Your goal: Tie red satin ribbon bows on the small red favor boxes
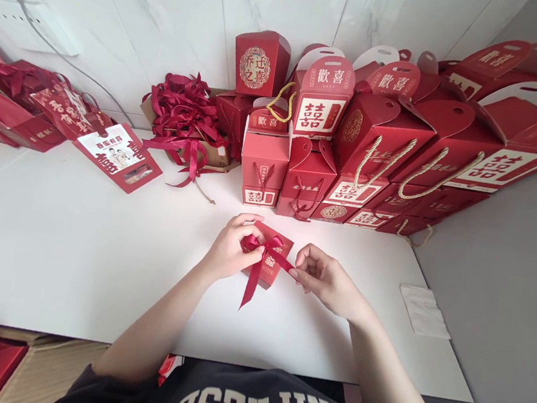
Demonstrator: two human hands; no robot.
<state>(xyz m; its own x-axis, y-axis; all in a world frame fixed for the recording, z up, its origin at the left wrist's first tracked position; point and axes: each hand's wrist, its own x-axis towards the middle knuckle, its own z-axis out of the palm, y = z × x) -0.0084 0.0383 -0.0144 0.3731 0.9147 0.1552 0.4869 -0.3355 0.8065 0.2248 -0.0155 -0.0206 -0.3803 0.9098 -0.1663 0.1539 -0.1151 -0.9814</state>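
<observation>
On the smooth white table (73,257), the left hand (237,246) pinches a loop of a glossy red ribbon bow (274,244) atop a flat rectangular card box (267,276), while the right hand (323,275) grips one tail between its fingertips. Beyond lie crinkled ribbons (179,110), left, and stacked boxes (387,134) with twisted cord handles, right.

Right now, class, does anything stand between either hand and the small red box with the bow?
Nothing visible does. The left hand is at the bow on the small red box, and the right hand pinches one ribbon tail, with no other object between. The stacked boxes stand beyond, towards the wall.
</observation>
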